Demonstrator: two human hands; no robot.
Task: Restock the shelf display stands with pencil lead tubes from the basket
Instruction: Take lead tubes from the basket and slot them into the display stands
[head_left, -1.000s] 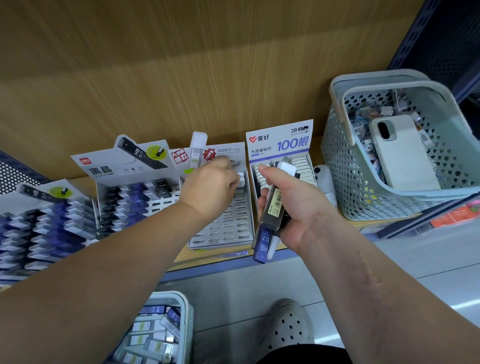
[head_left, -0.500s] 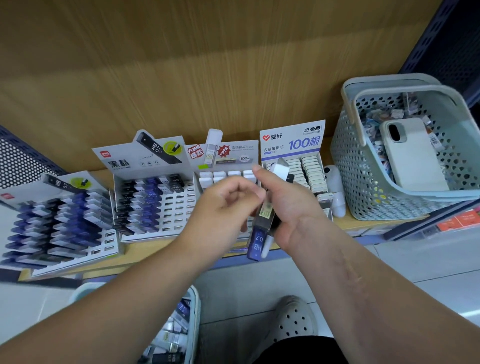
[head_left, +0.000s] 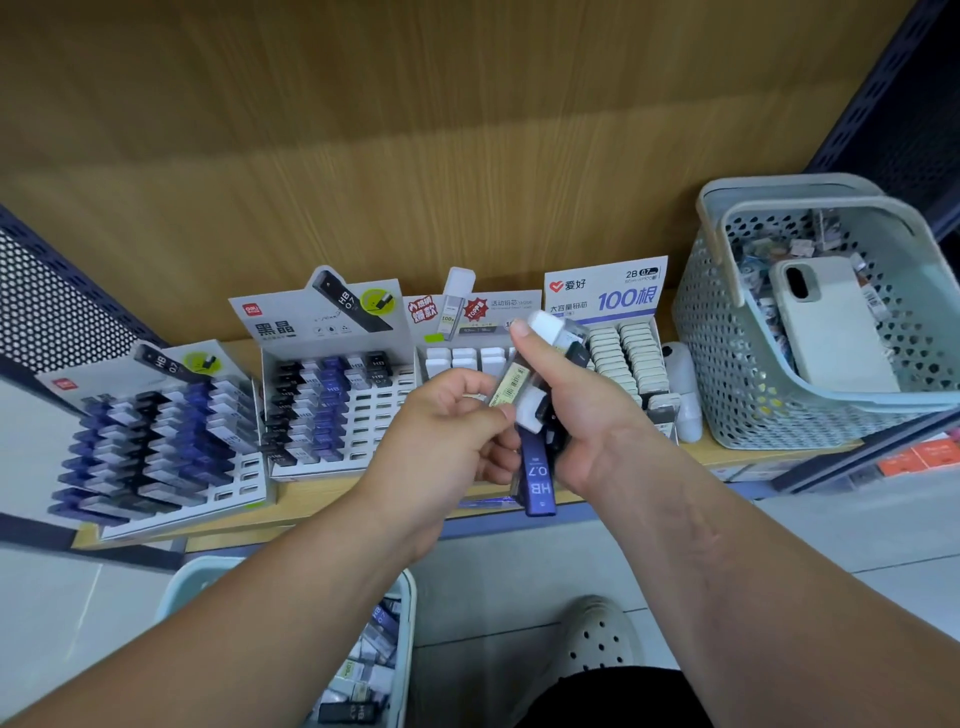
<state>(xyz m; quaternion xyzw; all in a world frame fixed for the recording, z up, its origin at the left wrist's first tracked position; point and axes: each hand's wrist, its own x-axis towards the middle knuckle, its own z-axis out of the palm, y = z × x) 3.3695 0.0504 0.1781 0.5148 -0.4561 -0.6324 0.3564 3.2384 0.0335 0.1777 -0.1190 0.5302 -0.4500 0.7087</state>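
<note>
My right hand (head_left: 582, 426) grips a bundle of pencil lead tubes (head_left: 537, 467), among them a blue one marked HB 0.7 and a white-capped one at the top. My left hand (head_left: 447, 441) pinches a white-capped tube (head_left: 527, 410) at that bundle with thumb and fingers. Both hands hover in front of the white-cap display stand (head_left: 457, 358) on the shelf. A light green basket (head_left: 291, 577) with more tubes sits on the floor under my left forearm.
Two stands with dark and blue HB tubes (head_left: 332, 405) (head_left: 156, 436) stand left on the wooden shelf. A "100" stand (head_left: 631, 358) is at the right. A perforated basket (head_left: 727, 364) holding a phone (head_left: 831, 327) occupies the shelf's right end. My shoe (head_left: 597, 634) is below.
My left hand drew back from the white-cap stand to the bundle in my right hand and now pinches a tube there. The view shifted so more of the left stands shows.
</note>
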